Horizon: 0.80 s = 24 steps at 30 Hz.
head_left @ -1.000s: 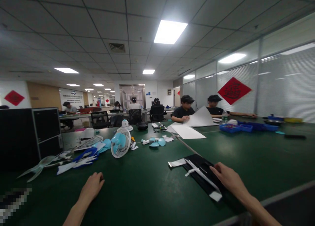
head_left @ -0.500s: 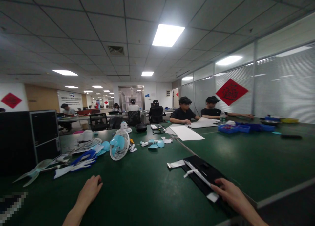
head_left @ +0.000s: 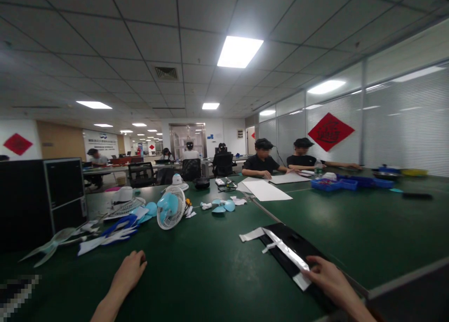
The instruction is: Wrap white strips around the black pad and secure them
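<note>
On the green table (head_left: pixel 196 266), a black flat item (head_left: pixel 308 245) lies at the lower right with a shiny silver-white strip (head_left: pixel 289 252) along it. White flaps stick out at its far left corner and near end. My right hand (head_left: pixel 326 276) is at the near end of the strip, thumb and forefinger closed on its edge. At the lower left my left hand (head_left: pixel 131 268) rests on the table with its fingers curled, touching no object; whether anything is under the fingers is hidden.
Beyond my left hand lie blue-and-white gloves (head_left: pixel 119 230), a white fan (head_left: pixel 170 208) and blue fan blades (head_left: pixel 223 206). A black computer case (head_left: pixel 66 191) stands left. Two people sit across by white sheets (head_left: pixel 268 190); blue trays (head_left: pixel 326 185) are at the right.
The strip on the black item has tilted and now shows a broader, brighter face. My right hand has shifted slightly with it. My left hand has stayed in place.
</note>
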Motion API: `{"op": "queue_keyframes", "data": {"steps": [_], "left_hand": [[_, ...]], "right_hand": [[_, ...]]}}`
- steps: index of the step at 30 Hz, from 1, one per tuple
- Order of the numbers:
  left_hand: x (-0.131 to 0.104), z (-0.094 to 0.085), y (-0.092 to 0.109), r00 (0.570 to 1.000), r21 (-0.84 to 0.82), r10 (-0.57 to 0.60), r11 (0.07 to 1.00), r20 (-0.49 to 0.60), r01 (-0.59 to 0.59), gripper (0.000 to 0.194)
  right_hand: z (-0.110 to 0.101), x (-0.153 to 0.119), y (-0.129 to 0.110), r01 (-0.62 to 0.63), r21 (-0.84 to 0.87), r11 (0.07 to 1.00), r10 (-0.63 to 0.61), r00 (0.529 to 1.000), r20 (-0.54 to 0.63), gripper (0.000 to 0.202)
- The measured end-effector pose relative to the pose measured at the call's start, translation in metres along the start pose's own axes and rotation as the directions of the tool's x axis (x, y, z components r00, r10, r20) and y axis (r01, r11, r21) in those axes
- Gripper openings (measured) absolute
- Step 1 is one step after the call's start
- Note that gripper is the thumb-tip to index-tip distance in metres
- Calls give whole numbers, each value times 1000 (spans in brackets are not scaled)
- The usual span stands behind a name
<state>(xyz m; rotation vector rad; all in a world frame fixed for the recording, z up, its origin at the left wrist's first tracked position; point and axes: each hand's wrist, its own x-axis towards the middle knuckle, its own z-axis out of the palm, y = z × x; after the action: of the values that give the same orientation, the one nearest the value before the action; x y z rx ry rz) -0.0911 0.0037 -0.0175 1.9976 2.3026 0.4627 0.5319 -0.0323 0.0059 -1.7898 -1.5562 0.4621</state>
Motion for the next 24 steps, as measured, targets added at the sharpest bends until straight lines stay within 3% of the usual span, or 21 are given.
{"op": "queue_keyframes", "data": {"steps": [3, 6, 10, 14, 16, 18, 24], "left_hand": [[2, 3, -5, 1000, -12, -5, 1000, 4, 5, 32], [6, 7, -11, 1000, -22, 8, 1000, 6, -8, 33], [9, 10, -15, 1000, -24, 16, 1000, 21, -15, 33], [8, 8, -12, 1000, -13, 6, 1000, 21, -6, 33], [8, 7, -12, 1000, -12, 7, 1000, 20, -7, 32], [9, 8, -13, 1000, -21, 7, 1000, 26, -7, 32], [11, 13, -15, 1000, -5, 10, 1000, -15, -11, 28]], "right_hand": [[2, -5, -13, 84, 107, 991, -89, 995, 47, 48], [1, -11, -38, 203, 144, 969, -204, 979, -9, 44], [-2, -1, -76, 299, 55, 953, -287, 943, -166, 39], [6, 40, -106, 367, -165, 915, -401, 870, -288, 31], [17, 66, -116, 367, -361, 858, -467, 849, -248, 30], [31, 89, -121, 331, -521, 787, -469, 870, -155, 30], [73, 117, -111, 316, -609, 728, -399, 917, -1, 30]]}}
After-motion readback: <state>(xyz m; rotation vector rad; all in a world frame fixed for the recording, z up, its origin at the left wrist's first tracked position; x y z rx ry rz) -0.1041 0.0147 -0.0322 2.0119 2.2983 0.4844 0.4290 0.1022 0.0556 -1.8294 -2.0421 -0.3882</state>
